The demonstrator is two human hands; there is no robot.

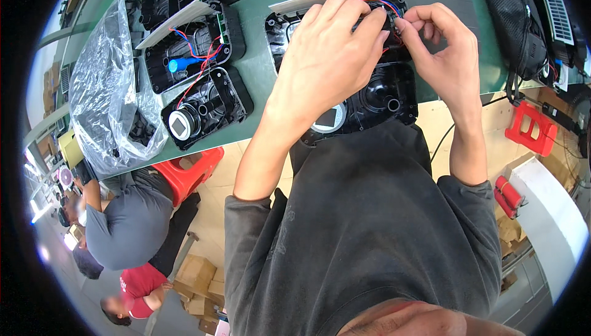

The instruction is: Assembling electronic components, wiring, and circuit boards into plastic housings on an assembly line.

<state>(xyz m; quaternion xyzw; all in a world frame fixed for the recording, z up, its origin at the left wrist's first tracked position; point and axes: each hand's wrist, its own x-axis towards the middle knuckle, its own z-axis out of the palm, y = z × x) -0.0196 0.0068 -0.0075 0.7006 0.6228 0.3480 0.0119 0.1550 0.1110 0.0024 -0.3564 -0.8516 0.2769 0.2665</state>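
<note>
Left to right: clear bag (101,89) on the left of the green table (255,68). Next, a row of open black shells (240,93), red wiring inside, blue cylinder (183,64) in the middle one. Then the housing (405,83), open at the table's near edge, white gauge (328,119) at its near left. Left hand (332,52) over its far half, fingers part-curled; can't tell the grip. Right hand (452,48) at far right corner by red/blue wires (393,7), thumb and index nearly closed; can't confirm a hold. Black bag (510,22) far right.
</note>
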